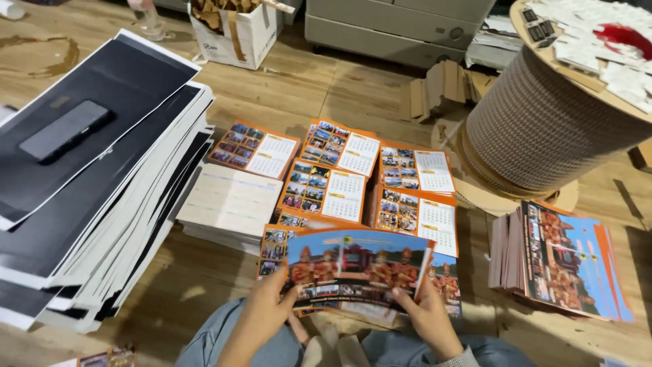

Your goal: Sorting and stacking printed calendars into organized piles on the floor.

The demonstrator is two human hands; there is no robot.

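Nearest, at the lap: a printed cover sheet (358, 270), orange-bordered with a group photograph, held flat between both hands, its long axis running left to right across the person's knees. The left hand (268, 306) pinches the lower left corner, thumb on top; the right hand (426, 314) is clamped on the lower right edge, fingers curled under. Both hands sit equally close to it, one at each end. Just beyond and partly under the sheet: calendar pages (326, 190) laid out on the wooden floor (299, 88) in overlapping piles, each with a photo grid and a date grid, ahead of the grip and within reach of either hand. Left of these: a plain pale paper stack (227, 200). Further left: a tall slanting pile of black-and-white sheets (102, 204) with a dark phone (64, 130) lying on top. Right: a stack of finished covers (560, 261), edges fanned. Behind it: a large spool of binding wire (543, 122), small white slips littered on its top flange. Farthest: an open cardboard box (238, 34) holding brown scraps, contents otherwise unclear, and a grey machine (394, 27).
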